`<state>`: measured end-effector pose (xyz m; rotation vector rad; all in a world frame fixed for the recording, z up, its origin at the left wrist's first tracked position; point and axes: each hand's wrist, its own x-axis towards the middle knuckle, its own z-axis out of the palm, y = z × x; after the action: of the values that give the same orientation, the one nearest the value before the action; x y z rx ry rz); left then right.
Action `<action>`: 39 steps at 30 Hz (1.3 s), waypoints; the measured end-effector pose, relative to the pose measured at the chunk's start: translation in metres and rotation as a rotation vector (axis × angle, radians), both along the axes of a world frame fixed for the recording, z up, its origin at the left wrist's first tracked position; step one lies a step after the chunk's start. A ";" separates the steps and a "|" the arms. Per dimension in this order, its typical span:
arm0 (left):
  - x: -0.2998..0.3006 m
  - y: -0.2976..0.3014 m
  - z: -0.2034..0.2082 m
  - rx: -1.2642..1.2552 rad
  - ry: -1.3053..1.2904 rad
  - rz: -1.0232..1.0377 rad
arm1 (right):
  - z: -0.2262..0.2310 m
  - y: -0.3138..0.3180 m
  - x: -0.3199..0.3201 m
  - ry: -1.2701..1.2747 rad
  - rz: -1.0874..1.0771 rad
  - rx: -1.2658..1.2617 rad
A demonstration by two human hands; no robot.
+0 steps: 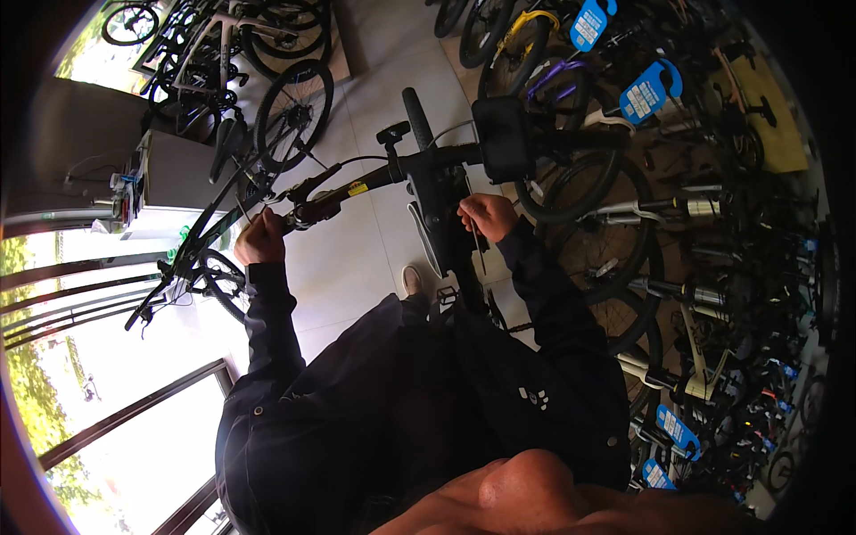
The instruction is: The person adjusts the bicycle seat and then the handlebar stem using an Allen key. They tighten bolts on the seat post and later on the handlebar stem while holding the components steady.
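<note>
A black bicycle [434,192] stands in front of me, its front tyre [415,118] pointing away. Its dark handlebar [370,181], with a small yellow label, runs across it. My left hand [261,239] is closed in a fist beside the bar's left end; the fingers hide most of what is in it. To the right of the bicycle's frame, my right hand [489,217] is closed with thumb and fingertips together on a thin rod [480,251] that slants downward. I cannot tell whether the rod is a tool. A black rectangular block [504,140] sits near the bar's right side.
Rows of bicycles with blue hang tags [651,94] crowd the right. More bicycles [290,116] stand at the far left, near a grey counter [187,174]. Bright windows [116,392] line the left. My shoe [411,279] rests on the tiled floor [357,259].
</note>
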<state>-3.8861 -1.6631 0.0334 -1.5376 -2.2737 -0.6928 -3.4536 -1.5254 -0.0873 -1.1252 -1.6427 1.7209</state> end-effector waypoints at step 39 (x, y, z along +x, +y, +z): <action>0.007 0.003 0.005 0.056 -0.080 -0.039 | -0.008 -0.010 0.002 -0.030 -0.106 0.320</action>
<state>-3.8795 -1.6601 0.0384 -1.5591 -2.2662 -0.8355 -3.4516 -1.5356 -0.0949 -1.0650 -1.7662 1.3231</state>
